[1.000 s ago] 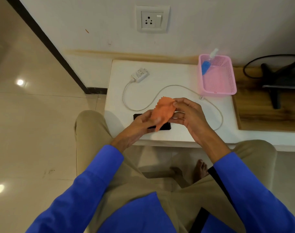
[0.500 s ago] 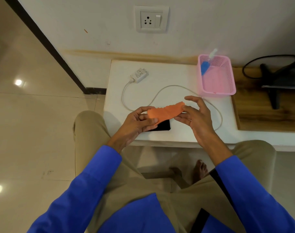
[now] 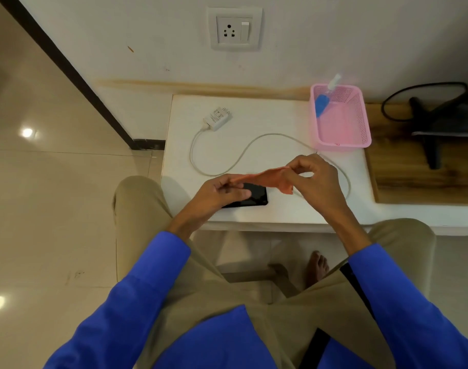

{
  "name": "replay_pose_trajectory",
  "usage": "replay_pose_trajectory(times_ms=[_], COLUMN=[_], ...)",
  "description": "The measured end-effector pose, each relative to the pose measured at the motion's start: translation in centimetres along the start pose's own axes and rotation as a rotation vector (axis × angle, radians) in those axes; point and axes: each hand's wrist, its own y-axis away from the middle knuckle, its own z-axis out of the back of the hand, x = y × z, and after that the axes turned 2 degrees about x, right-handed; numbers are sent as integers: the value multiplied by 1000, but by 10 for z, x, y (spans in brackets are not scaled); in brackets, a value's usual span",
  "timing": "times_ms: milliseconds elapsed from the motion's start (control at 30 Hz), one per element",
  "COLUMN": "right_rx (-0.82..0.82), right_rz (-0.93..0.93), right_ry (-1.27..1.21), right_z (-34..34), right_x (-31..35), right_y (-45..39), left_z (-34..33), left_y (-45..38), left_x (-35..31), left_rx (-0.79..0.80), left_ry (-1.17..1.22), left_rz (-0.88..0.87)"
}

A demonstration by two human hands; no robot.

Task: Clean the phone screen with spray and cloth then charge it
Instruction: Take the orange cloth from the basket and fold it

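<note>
phone (image 3: 254,197): my left hand (image 3: 219,191) and the orange cloth (image 3: 264,179) cover its left and upper parts; I see only the right end.
cable (image 3: 222,166): I lose its far end behind my right hand (image 3: 315,182).
spray bottle (image 3: 324,101): label too small to read.
charger (image 3: 216,119): print unreadable.
dark stand (image 3: 440,121): cut off by the right edge.

Orange cloth (image 3: 264,179) now stretched flat between left hand (image 3: 224,191) and right hand (image 3: 311,179), no longer bunched upright as 1 s ago. Right hand shifted right, fingers pinching cloth end; more phone (image 3: 254,195) exposed.
</note>
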Motion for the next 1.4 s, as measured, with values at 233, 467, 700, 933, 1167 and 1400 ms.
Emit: replay_pose_trajectory(times_ms=[233, 467, 700, 933, 1167, 1400], right_rx=[157, 113, 163, 216, 103, 161], right_rz=[-168, -241, -331, -299, -448, -453], right_ry=[-361, -526, -568, -582, -691, -620], right_z=[8, 3, 0, -3, -3, -10], right_x=[-2, -9, -11, -14, -17, -21], right_y=[-10, -6, -5, -7, -15, -9], left_z=[-6, 0, 2, 2, 2, 6], left_y=[0, -4, -6, -5, -3, -5], left_x=[3, 2, -3, 4, -3, 0], left_rx=[7, -15, -82, -122, -113, -138], left_ry=[-41, 302, 457, 281, 358, 350], left_rz=[-53, -19, 30, 41, 5, -2])
